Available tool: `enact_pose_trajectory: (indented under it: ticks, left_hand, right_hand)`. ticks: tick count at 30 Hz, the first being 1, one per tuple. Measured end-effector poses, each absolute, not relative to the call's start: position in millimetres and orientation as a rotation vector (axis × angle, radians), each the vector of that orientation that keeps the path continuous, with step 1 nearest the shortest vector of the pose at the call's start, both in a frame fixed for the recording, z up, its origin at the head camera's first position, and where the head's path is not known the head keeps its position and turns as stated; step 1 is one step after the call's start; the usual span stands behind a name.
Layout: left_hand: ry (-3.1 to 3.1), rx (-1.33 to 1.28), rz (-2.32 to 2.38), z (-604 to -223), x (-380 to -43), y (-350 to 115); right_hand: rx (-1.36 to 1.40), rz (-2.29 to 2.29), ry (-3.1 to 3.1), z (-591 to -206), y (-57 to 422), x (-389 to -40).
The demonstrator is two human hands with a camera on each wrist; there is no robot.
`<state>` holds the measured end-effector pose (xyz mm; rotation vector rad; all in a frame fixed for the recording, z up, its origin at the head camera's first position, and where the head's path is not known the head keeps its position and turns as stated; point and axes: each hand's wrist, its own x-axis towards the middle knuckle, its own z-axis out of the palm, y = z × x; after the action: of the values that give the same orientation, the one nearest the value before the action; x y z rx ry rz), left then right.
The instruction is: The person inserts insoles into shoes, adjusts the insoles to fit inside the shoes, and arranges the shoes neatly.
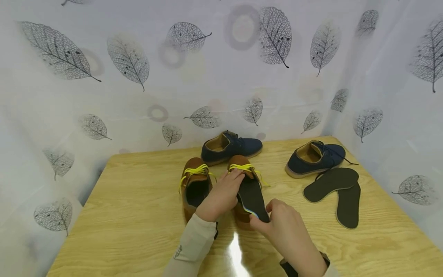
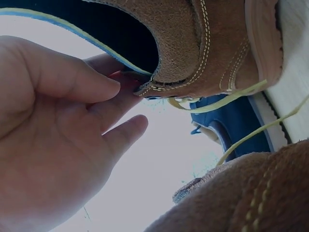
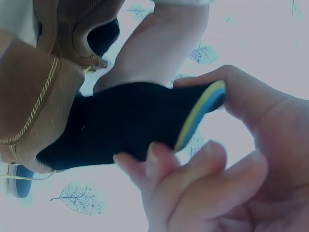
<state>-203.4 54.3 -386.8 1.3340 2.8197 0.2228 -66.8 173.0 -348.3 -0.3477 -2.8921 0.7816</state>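
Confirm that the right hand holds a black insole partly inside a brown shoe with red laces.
Not quite: the laces are yellow, not red, as the head view shows. The right hand does hold a black insole partly inside a brown shoe.

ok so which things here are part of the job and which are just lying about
In the job:
held insole
brown shoe it is partly inside

Apparently just lying about:
other brown shoe, probably the pair
navy shoe behind
navy shoe at right
upper loose insole
lower loose insole

insole (image 1: 251,192) tip: hidden in brown shoe (image 1: 240,215) | sleeve (image 1: 195,240): cut off below | sleeve mark (image 1: 178,251): perhaps lettering, too small
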Motion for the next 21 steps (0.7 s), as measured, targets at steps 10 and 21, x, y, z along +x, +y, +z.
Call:
enact_pose_trajectory:
  ticks: [10,21]
  left_hand:
    - [2.799,1.320,0.271,-384.7,-202.7,56.0]
    - [2.730,1.279,0.419,-384.3,-203.4,54.5]
  right_hand:
    - [-0.403,0.980,-2.943,-339.8,179.4,-81.0]
    - [-0.387,1.057,-2.900,-334.9,182.9,-92.8]
